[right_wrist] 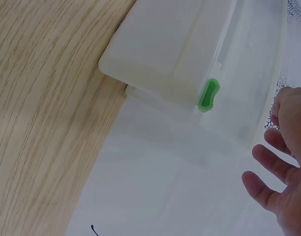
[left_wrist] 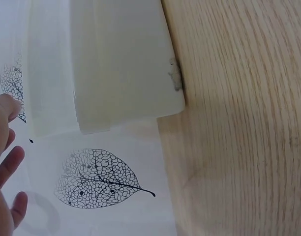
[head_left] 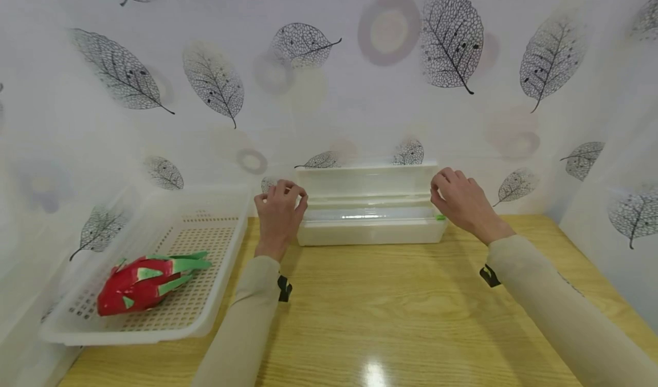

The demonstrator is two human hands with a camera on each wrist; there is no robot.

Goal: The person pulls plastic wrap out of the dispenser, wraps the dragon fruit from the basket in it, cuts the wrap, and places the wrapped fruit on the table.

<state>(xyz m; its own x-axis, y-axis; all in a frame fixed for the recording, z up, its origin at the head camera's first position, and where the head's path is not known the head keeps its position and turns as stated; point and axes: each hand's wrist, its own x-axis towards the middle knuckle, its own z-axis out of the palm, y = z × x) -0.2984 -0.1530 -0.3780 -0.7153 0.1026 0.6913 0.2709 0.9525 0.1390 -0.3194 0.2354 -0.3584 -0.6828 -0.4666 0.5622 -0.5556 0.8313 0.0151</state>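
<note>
A long off-white cling film dispenser stands at the back of the table, its lid raised against the wall covering. Inside lies a shiny clear roll. At the dispenser's left end, my left hand has loosely bent fingers; in the left wrist view its fingertips are spread beside the lid. My right hand is near the right end of the lid, fingers loosely bent and spread in the right wrist view. A green slider sits at the dispenser's right end. Neither hand shows anything held.
On the left, a white plastic basket with a perforated bottom holds a red dragon fruit with green scales. The wood-grain table extends in front of the dispenser. Leaf-patterned white sheeting surrounds the back and sides.
</note>
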